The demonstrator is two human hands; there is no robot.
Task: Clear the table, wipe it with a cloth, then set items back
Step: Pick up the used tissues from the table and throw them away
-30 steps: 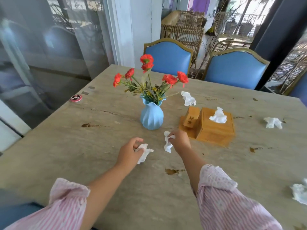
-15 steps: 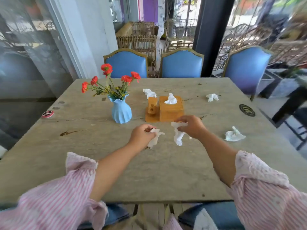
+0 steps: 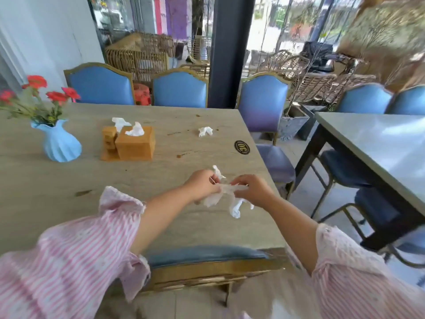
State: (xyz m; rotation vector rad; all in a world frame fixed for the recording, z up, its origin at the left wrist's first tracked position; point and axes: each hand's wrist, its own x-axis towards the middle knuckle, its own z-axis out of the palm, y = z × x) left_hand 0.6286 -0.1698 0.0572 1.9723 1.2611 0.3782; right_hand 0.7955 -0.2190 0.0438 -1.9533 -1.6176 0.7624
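My left hand [image 3: 202, 184] and my right hand [image 3: 251, 191] meet above the near right part of the beige table [image 3: 69, 189]. Each is closed on crumpled white tissues [image 3: 212, 199], and one end hangs below my right hand. A tissue tip [image 3: 217, 172] sticks up behind my left fingers; whether it lies on the table or is held is unclear. Farther back lie a loose tissue [image 3: 205, 131] and another tissue [image 3: 119, 122] behind the wooden tissue box [image 3: 135, 143]. A blue vase [image 3: 61, 142] with red flowers stands at the left.
A small wooden holder [image 3: 109, 140] sits beside the box on one tray. A black round sticker [image 3: 242, 147] and brown stains mark the tabletop. Blue chairs [image 3: 179, 88] ring the table, one chair back [image 3: 207, 261] directly before me. A second table [image 3: 379, 146] stands to the right.
Both hands have carried their tissues to the right and come together near the table's right edge. The view has swung right, so the vase and box now sit at the left.
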